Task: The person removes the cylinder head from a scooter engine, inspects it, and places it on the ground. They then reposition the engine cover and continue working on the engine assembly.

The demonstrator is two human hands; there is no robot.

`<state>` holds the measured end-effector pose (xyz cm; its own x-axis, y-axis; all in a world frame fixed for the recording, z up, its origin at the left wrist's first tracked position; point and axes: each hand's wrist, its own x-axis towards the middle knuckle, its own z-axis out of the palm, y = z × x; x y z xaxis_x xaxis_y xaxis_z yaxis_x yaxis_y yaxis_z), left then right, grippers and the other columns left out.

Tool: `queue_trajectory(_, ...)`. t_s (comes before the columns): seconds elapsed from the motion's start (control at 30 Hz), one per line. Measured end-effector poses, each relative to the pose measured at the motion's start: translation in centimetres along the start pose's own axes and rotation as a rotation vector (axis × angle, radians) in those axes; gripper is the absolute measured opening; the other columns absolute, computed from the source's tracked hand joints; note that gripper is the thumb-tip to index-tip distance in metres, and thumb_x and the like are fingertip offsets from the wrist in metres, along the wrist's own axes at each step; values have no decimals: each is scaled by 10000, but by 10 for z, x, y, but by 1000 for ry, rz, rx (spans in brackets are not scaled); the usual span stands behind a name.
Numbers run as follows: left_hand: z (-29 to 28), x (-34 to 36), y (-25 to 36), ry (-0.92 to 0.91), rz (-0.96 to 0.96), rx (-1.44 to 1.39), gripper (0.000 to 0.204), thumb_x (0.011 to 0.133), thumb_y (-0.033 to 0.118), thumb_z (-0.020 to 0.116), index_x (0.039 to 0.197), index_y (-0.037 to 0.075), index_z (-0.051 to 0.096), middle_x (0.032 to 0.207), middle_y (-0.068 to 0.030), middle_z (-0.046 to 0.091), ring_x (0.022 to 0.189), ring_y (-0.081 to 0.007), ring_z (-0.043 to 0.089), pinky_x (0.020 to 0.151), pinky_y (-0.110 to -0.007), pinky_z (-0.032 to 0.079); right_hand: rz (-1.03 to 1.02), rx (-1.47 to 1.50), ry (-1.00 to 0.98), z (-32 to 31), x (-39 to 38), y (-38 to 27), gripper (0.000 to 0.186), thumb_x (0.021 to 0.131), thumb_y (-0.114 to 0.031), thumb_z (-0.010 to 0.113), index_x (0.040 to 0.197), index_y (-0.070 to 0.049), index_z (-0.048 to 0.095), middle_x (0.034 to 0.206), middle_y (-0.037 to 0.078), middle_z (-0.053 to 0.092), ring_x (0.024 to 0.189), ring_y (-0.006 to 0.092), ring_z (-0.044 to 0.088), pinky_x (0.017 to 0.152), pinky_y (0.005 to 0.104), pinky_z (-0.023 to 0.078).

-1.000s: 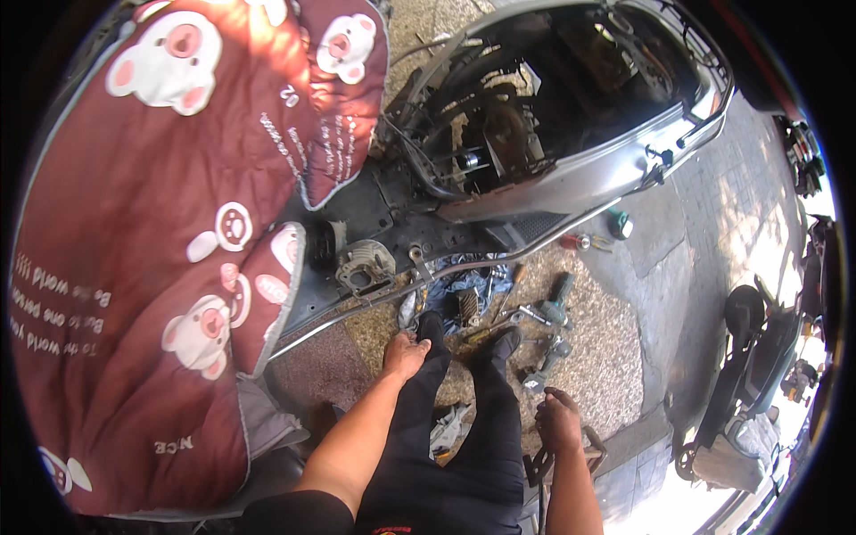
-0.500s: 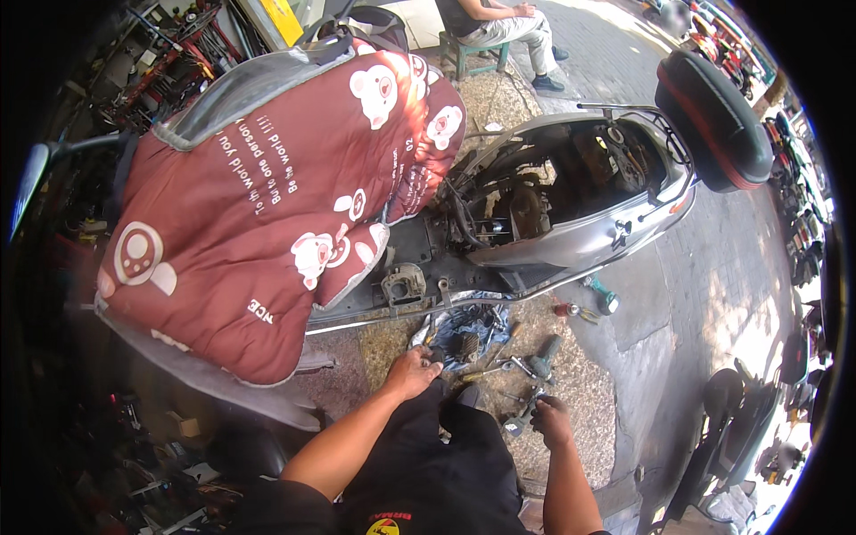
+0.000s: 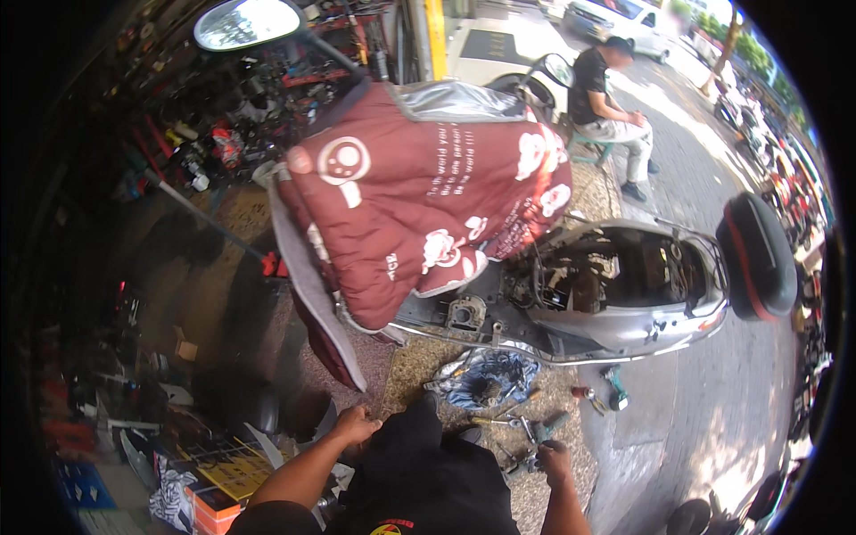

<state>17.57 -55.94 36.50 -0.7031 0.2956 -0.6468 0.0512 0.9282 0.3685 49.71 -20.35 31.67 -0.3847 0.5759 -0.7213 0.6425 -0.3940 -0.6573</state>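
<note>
My left hand [image 3: 358, 424] is low over the ground beside my dark-clothed knee, its fingers curled together; whatever they may hold is too small to make out. On the other side, my right hand [image 3: 555, 457] is closed, close to a dark teal power tool [image 3: 551, 425] and several metal hand tools [image 3: 506, 420] on the ground. Its grip is hidden. Ahead lies a crumpled blue-grey plastic sheet [image 3: 513, 373] bearing a dark, ribbed metal part [image 3: 488, 390]. Behind it stands a silver scooter [image 3: 615, 323] with its seat area open and inner parts exposed.
A maroon quilted cover [image 3: 392, 223] drapes the scooter's front; a black top box [image 3: 758, 257] overhangs its rear. A teal cordless tool [image 3: 615, 386], red can [image 3: 582, 392] and pliers [image 3: 597, 406] lie to the right. A person [image 3: 611, 116] sits beyond. Cluttered parts and an orange box [image 3: 214, 510] stand left.
My view has swung up and to the left, so the scooter appears lower and further right. My left hand has drawn back, away from the plastic sheet. My right hand remains beside the tools.
</note>
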Motion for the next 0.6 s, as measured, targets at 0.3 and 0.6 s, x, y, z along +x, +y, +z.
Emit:
queue_trajectory(0.3,-26,16,-155,-20,-293,-189,571,782,467,679,1040,-42,674,990,-243,685,1000,-353,661,851,-431,500,-14,-93,-86,30,43,-10,260,839,-123,642,1025,59,631,698,100,630,580,178,596,505,299,473)
queue_trajectory(0.6,-81,55,-200,185,-355,-138,516,840,422,604,1068,-35,676,1150,-265,639,1103,-377,617,953,-425,473,-224,-469,-250,93,65,-60,293,851,-193,680,1032,36,656,770,135,680,574,218,657,479,342,531)
